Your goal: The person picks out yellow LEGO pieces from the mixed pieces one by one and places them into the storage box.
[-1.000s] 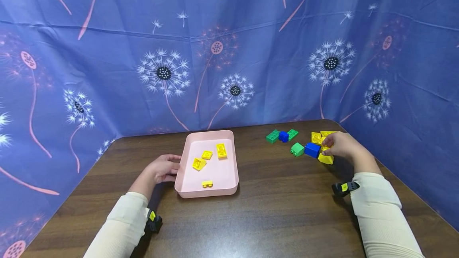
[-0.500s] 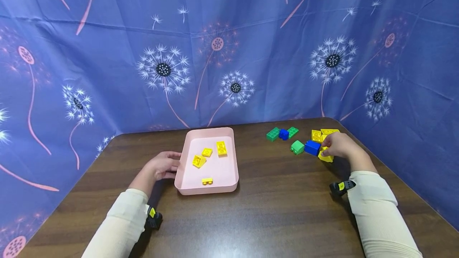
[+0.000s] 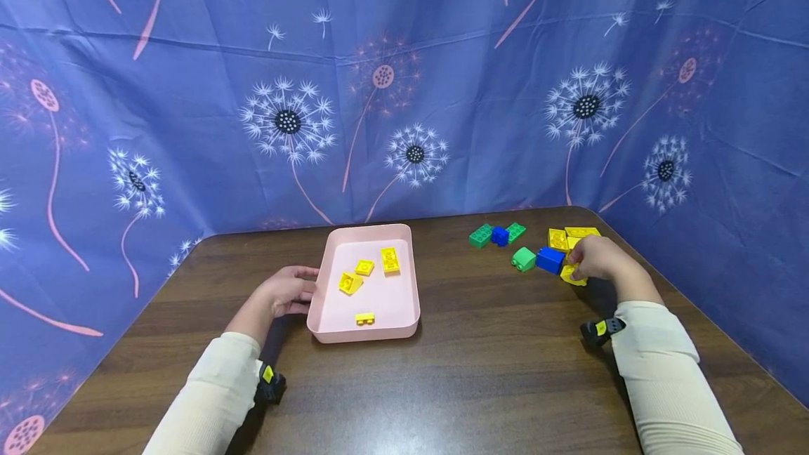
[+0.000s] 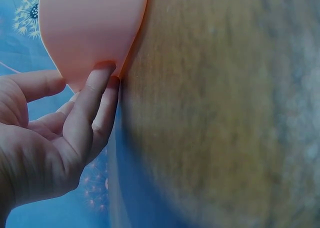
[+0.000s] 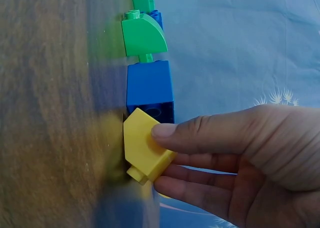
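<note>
My right hand [image 3: 603, 258] pinches a yellow sloped toy brick [image 5: 145, 143] between thumb and fingers, low over the table among the other bricks. Beside it, a blue brick [image 5: 150, 83] and a green rounded brick [image 5: 142, 36] lie in a line in the right wrist view. More yellow bricks [image 3: 557, 239] lie just behind this hand, partly covered by it. At the left, my left hand [image 3: 287, 291] touches the outer side wall of a pink tray [image 4: 95, 33] with its fingertips. Inside the tray rest several yellow bricks [image 3: 390, 260], spread apart.
Two flat green bricks [image 3: 481, 235] with a small blue brick [image 3: 499, 236] between them lie near the back of the brown wooden table [image 3: 480, 371]. A blue dandelion-print cloth [image 3: 474, 90] hangs behind and at both sides.
My right fingers have settled on the yellow brick, which has turned slightly in their hold. The left hand and the tray look the same; the head view has tilted a little.
</note>
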`<state>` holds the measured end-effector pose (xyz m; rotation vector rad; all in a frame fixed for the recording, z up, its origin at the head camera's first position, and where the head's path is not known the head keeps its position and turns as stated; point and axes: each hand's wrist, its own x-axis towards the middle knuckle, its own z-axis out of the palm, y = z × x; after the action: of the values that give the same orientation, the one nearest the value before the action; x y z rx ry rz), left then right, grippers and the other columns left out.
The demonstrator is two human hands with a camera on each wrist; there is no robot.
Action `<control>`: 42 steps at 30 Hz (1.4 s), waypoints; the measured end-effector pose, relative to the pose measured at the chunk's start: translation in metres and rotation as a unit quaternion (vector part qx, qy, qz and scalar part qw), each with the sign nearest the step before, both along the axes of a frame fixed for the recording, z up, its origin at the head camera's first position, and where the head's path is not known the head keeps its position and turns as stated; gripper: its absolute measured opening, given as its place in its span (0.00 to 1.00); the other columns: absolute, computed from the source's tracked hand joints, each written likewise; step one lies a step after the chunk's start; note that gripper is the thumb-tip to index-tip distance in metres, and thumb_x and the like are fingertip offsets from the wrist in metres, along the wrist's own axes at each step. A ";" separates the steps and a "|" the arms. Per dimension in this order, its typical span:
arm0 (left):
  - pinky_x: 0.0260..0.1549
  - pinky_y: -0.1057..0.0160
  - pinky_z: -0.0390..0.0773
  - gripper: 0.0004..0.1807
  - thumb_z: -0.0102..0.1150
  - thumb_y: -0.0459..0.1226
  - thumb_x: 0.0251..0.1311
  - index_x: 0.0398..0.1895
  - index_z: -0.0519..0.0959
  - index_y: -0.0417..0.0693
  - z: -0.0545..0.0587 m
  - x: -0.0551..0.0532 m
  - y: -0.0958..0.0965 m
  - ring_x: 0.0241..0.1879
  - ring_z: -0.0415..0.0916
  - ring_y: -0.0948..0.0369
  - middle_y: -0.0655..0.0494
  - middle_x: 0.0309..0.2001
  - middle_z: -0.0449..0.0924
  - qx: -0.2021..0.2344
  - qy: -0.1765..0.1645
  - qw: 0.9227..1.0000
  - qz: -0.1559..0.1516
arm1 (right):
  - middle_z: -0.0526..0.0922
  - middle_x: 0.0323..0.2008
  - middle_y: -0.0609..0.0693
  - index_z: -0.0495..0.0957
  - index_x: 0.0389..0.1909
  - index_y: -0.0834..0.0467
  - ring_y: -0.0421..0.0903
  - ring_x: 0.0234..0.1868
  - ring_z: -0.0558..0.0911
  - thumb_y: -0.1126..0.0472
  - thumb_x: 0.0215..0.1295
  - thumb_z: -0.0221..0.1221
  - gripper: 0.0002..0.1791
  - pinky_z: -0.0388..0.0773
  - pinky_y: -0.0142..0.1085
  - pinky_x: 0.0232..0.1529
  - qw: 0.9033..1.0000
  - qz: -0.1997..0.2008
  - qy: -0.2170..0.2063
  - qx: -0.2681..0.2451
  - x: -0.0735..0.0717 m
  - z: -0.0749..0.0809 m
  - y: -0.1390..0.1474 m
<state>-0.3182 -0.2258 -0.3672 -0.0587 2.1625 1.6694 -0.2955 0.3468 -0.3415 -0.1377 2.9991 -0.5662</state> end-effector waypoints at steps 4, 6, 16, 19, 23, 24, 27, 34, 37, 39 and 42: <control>0.42 0.51 0.82 0.32 0.50 0.27 0.62 0.70 0.55 0.32 -0.001 0.001 0.001 0.38 0.81 0.56 0.38 0.48 0.77 -0.002 -0.006 1.000 0.000 | 0.82 0.29 0.56 0.83 0.31 0.68 0.52 0.31 0.76 0.68 0.49 0.71 0.10 0.79 0.49 0.37 1.000 -0.002 -0.002 0.003 0.002 0.000 0.001; 0.42 0.51 0.82 0.32 0.50 0.27 0.62 0.70 0.55 0.32 -0.002 0.002 0.001 0.39 0.81 0.55 0.38 0.48 0.77 0.000 -0.007 1.000 0.000 | 0.82 0.28 0.55 0.82 0.30 0.68 0.52 0.30 0.76 0.68 0.49 0.71 0.09 0.79 0.49 0.36 1.000 0.000 0.002 0.006 0.004 0.002 0.001; 0.42 0.50 0.82 0.32 0.49 0.26 0.62 0.70 0.55 0.32 -0.002 0.002 0.001 0.40 0.81 0.55 0.37 0.49 0.77 0.000 0.002 1.000 0.000 | 0.82 0.29 0.57 0.83 0.30 0.70 0.52 0.30 0.77 0.69 0.51 0.70 0.08 0.80 0.47 0.34 1.000 -0.007 0.020 -0.015 0.009 0.019 -0.004; 0.42 0.50 0.82 0.32 0.49 0.26 0.62 0.70 0.54 0.31 -0.003 0.002 0.000 0.40 0.81 0.54 0.36 0.49 0.77 -0.001 0.003 1.000 -0.001 | 0.83 0.29 0.57 0.82 0.31 0.70 0.52 0.30 0.77 0.69 0.51 0.69 0.08 0.81 0.47 0.34 1.000 -0.007 0.023 -0.017 0.011 0.023 -0.008; 0.42 0.50 0.82 0.32 0.49 0.27 0.62 0.70 0.56 0.32 -0.002 0.001 0.000 0.39 0.81 0.55 0.37 0.48 0.77 -0.003 0.002 1.000 0.005 | 0.83 0.29 0.56 0.83 0.31 0.70 0.52 0.30 0.77 0.67 0.51 0.69 0.09 0.80 0.47 0.34 0.999 0.003 0.038 -0.007 0.012 0.029 -0.012; 0.42 0.50 0.82 0.32 0.49 0.27 0.62 0.70 0.56 0.32 -0.002 0.000 0.000 0.39 0.81 0.55 0.38 0.48 0.77 -0.005 0.002 1.000 0.005 | 0.83 0.28 0.56 0.83 0.31 0.70 0.52 0.30 0.77 0.66 0.51 0.69 0.10 0.80 0.47 0.35 0.999 0.008 0.044 -0.002 0.012 0.031 -0.013; 0.42 0.50 0.82 0.32 0.49 0.27 0.62 0.70 0.56 0.32 -0.002 0.000 0.001 0.38 0.81 0.56 0.38 0.47 0.77 -0.004 0.002 1.000 0.007 | 0.83 0.28 0.54 0.83 0.31 0.69 0.51 0.30 0.77 0.64 0.52 0.69 0.12 0.79 0.47 0.33 0.998 0.028 0.064 0.009 0.013 0.034 -0.016; 0.42 0.50 0.82 0.31 0.49 0.27 0.63 0.70 0.55 0.31 -0.001 0.002 0.000 0.38 0.81 0.55 0.37 0.47 0.78 -0.002 0.006 1.000 0.001 | 0.84 0.31 0.58 0.83 0.36 0.72 0.53 0.32 0.81 0.61 0.54 0.68 0.16 0.80 0.45 0.32 0.993 0.063 0.097 -0.002 0.017 0.042 -0.029; 0.42 0.50 0.82 0.32 0.49 0.27 0.63 0.70 0.55 0.31 0.000 0.002 0.001 0.38 0.81 0.56 0.38 0.46 0.79 -0.003 0.006 1.000 0.002 | 0.85 0.31 0.56 0.83 0.36 0.71 0.52 0.33 0.81 0.61 0.55 0.68 0.15 0.80 0.45 0.31 0.990 0.074 0.117 -0.010 0.017 0.044 -0.035; 0.42 0.50 0.82 0.31 0.49 0.27 0.63 0.70 0.56 0.31 0.000 0.002 0.001 0.38 0.81 0.56 0.38 0.46 0.79 -0.005 0.006 1.000 0.002 | 0.85 0.30 0.54 0.83 0.35 0.70 0.51 0.33 0.81 0.62 0.55 0.68 0.14 0.80 0.45 0.32 0.988 0.082 0.128 -0.012 0.017 0.045 -0.039; 0.42 0.50 0.82 0.31 0.49 0.27 0.63 0.70 0.56 0.31 0.001 0.002 0.001 0.38 0.81 0.56 0.38 0.46 0.79 -0.005 0.005 1.000 0.000 | 0.85 0.29 0.52 0.84 0.35 0.69 0.49 0.31 0.81 0.62 0.55 0.68 0.12 0.80 0.45 0.32 0.987 0.091 0.135 -0.016 0.016 0.044 -0.044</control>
<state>-0.3163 -0.2245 -0.3662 -0.0539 2.1795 1.6616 -0.2792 0.3024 -0.2971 -0.5250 3.1860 -0.6218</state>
